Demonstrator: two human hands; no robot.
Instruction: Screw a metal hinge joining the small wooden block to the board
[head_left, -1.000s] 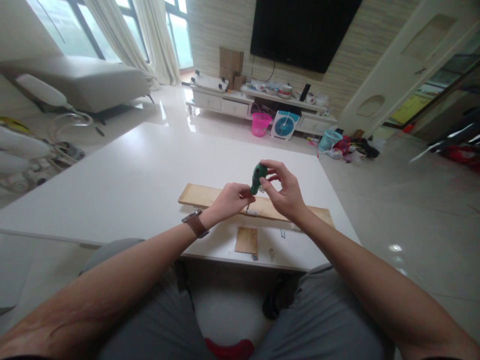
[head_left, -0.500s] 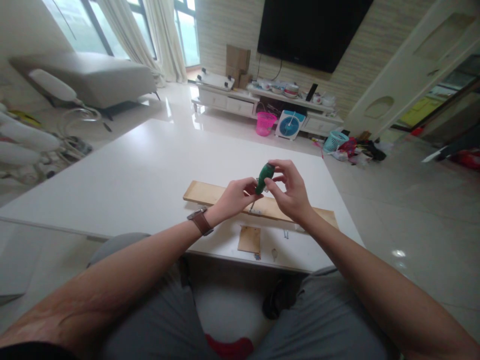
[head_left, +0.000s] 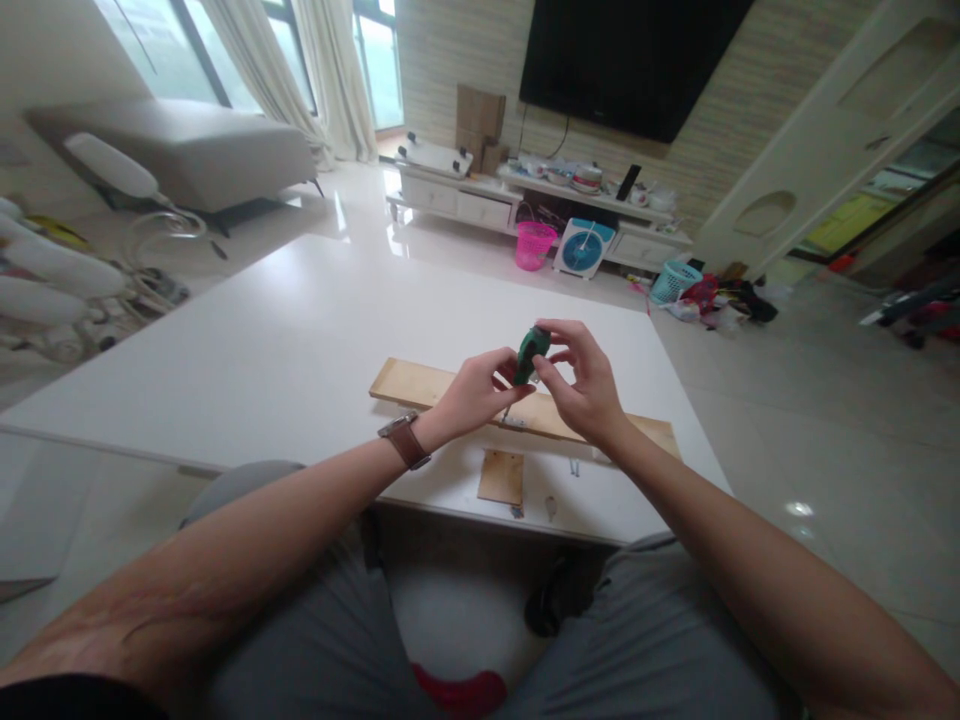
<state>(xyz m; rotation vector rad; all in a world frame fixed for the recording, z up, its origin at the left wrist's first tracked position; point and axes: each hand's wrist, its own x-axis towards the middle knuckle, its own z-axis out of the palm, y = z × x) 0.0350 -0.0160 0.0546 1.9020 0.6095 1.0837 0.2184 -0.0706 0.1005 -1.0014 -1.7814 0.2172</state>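
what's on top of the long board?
Small metal piece at the near edge, by the tip of the green screwdriver. Left hand and right hand hide parts of the board from view.

Free tabletop (head_left: 285,340) at left, long board (head_left: 541,412) crosswise (low)

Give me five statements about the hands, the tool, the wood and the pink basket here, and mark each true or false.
1. The right hand holds the green-handled screwdriver. True.
2. The wristwatch is on the right wrist. False: the wristwatch is on the left wrist.
3. The small wooden plate lies nearer the person than the long wooden board. True.
4. The left hand rests on a knee. False: the left hand is at the lower end of the screwdriver's handle.
5. The pink basket stands on the table. False: the pink basket is on the floor.
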